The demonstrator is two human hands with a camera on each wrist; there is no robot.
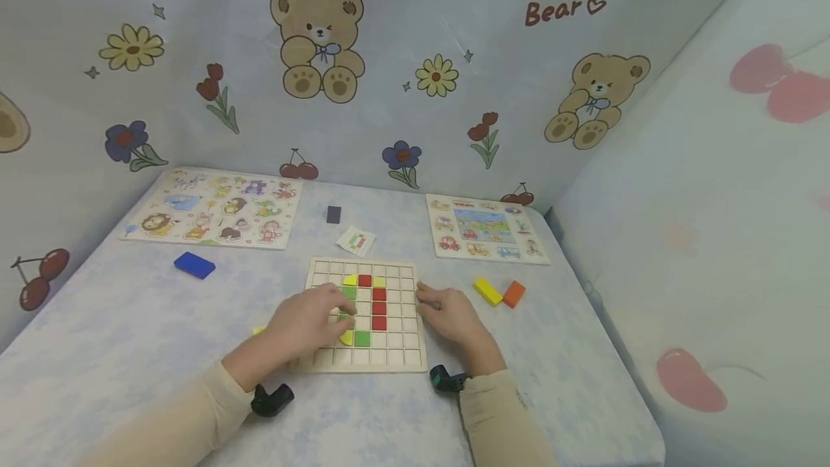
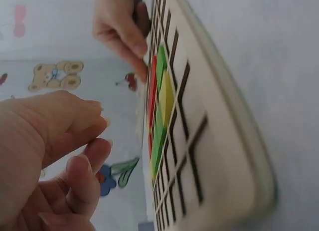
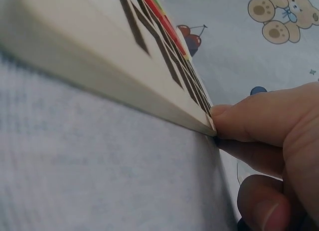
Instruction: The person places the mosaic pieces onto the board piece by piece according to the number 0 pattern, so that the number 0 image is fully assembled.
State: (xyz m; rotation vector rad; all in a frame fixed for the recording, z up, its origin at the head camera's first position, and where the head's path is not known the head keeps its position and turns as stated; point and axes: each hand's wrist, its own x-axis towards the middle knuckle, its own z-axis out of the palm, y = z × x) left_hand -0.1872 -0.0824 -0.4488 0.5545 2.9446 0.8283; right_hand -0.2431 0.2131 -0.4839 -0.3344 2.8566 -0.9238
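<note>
A wooden grid board (image 1: 405, 360) lies on the table with red (image 1: 379, 308), green (image 1: 362, 339) and yellow tiles (image 1: 351, 280) set in a ring of its squares. Over the board's left part hovers my left hand (image 1: 313, 319), its fingers loosely bent and nothing visible between them; it hides some squares. In the left wrist view the thumb and fingertips stand apart from the board. My right hand (image 1: 454, 316) holds the board's right edge; the right wrist view shows a fingertip (image 3: 222, 111) on the rim and another finger lower down.
Behind the board lie a pattern card (image 1: 357, 241) and a dark block (image 1: 333, 215). An animal puzzle (image 1: 214, 207) is at the back left, a vehicle puzzle (image 1: 486, 229) at the back right. A blue block (image 1: 194, 265) sits left; yellow (image 1: 488, 291) and orange blocks (image 1: 514, 294) sit right.
</note>
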